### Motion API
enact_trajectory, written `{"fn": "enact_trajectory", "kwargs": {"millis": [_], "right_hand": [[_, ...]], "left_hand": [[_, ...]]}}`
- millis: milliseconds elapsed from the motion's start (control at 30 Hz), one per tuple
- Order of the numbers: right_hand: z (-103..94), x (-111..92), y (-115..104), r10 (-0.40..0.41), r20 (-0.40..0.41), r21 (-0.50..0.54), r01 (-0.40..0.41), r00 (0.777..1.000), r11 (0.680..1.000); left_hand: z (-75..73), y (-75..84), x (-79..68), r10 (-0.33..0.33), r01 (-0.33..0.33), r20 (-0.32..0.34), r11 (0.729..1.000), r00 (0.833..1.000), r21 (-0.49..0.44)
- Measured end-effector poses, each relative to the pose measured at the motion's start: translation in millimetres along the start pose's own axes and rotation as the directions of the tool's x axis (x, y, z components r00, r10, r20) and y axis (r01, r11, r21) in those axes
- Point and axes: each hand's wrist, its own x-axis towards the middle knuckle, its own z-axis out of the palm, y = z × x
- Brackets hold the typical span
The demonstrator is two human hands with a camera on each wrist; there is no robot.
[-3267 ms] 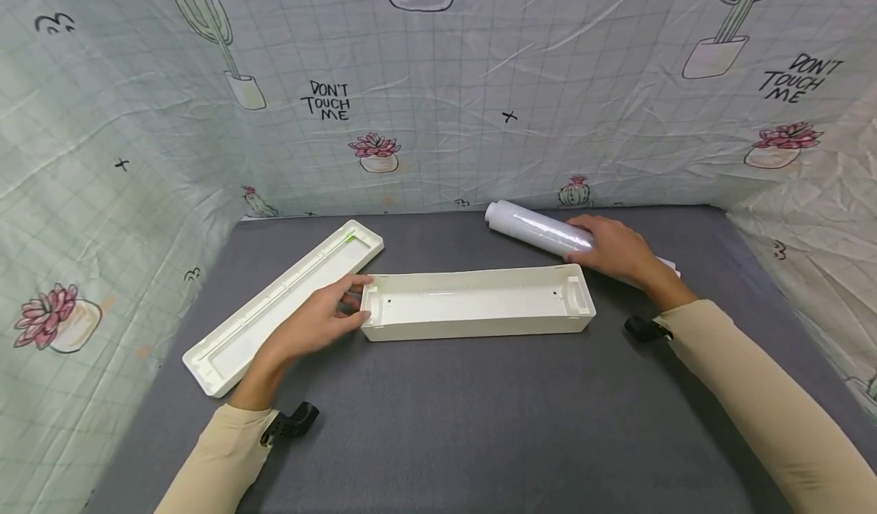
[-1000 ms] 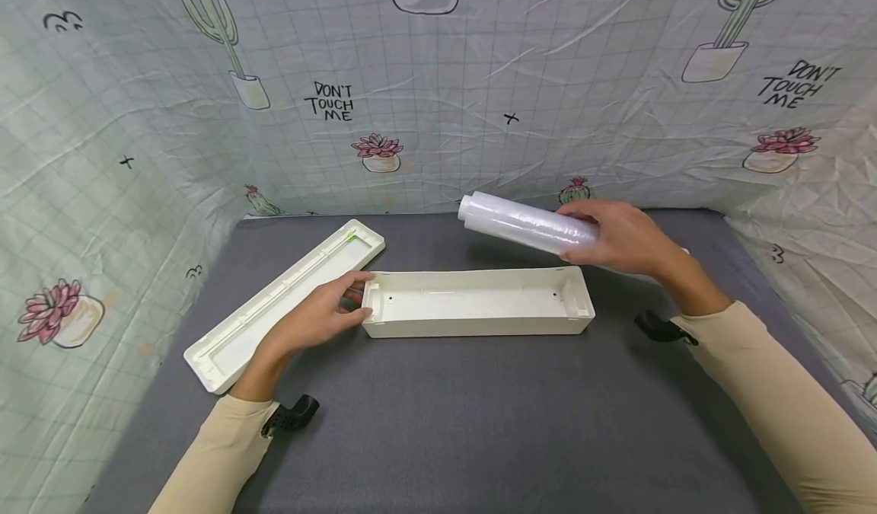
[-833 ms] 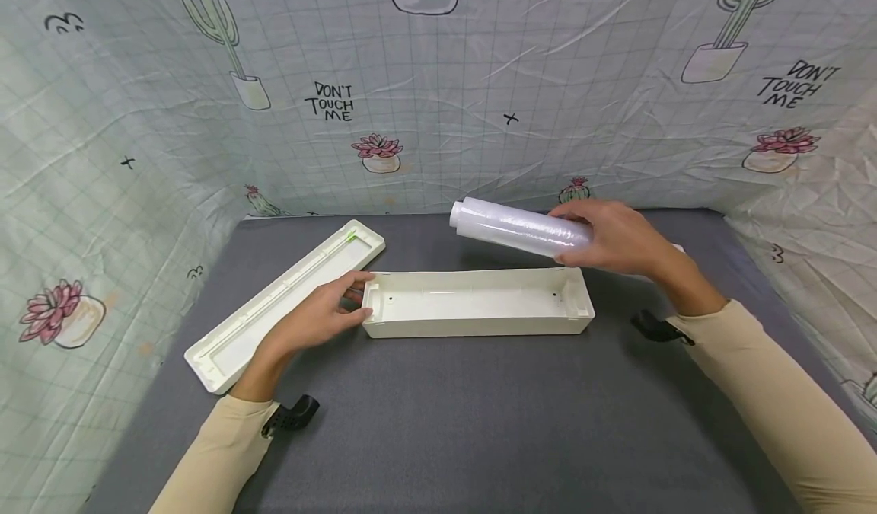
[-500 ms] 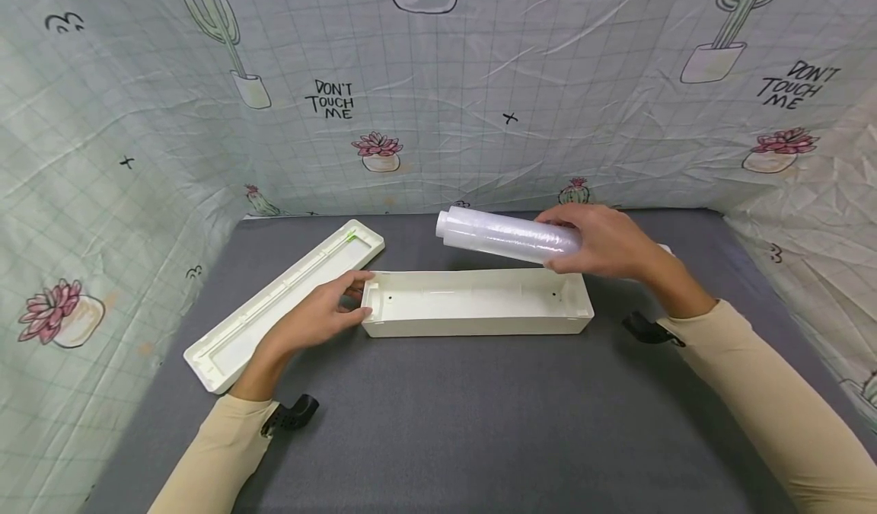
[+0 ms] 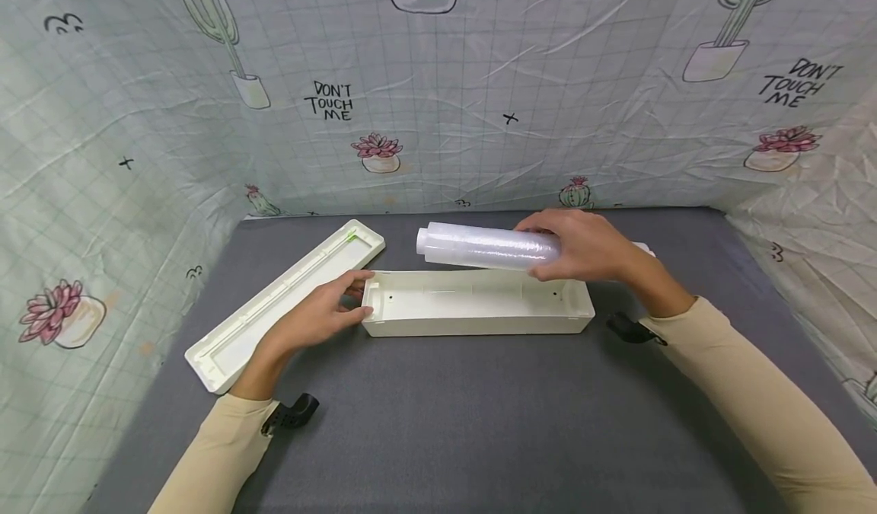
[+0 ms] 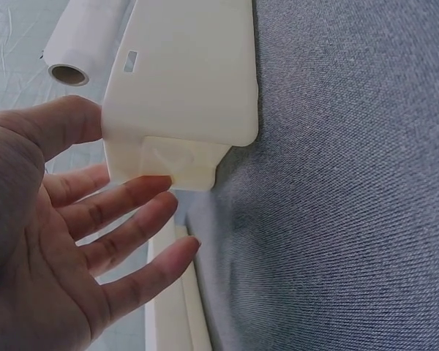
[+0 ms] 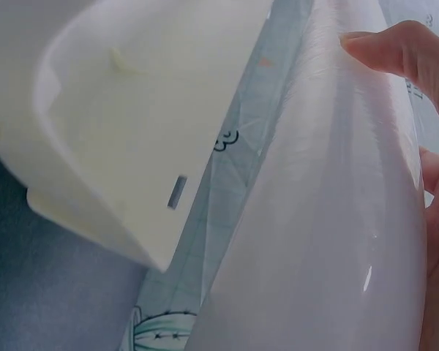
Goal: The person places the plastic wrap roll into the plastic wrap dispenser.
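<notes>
Your left grip [image 5: 317, 317] pinches the open box [image 5: 479, 327], right grip [image 5: 582, 247] the roll [image 5: 479, 246]; only the left wrist view shows its hollow end [image 6: 68, 74].

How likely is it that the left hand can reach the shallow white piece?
Probably yes: the shallow white piece lies beside the left hand and nothing seems to rest on it, but that hand would need to release the white box.
</notes>
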Motion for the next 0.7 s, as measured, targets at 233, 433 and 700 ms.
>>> {"fn": "enact_trajectory", "kwargs": {"millis": [233, 433, 700], "right_hand": [[6.0, 5.5, -6.2, -0.022, 0.028, -0.016, 0.023, 0.999, 1.0], [10.8, 9.2, -11.9, -0.054, 0.052, -0.018, 0.055, 0.997, 0.998], [17.7, 14.8, -18.8, -0.072, 0.082, -0.018, 0.074, 0.994, 0.997]], "left_hand": [[-0.3, 0.8, -0.6, 0.01, -0.01, 0.002, 1.0, 1.0, -0.014], [-0.1, 1.5, -1.5, 0.007, -0.007, 0.002, 1.0, 1.0, -0.027], [0.2, 1.1, -2.2, 0.002, -0.002, 0.011, 0.999, 1.0, -0.046]]}}
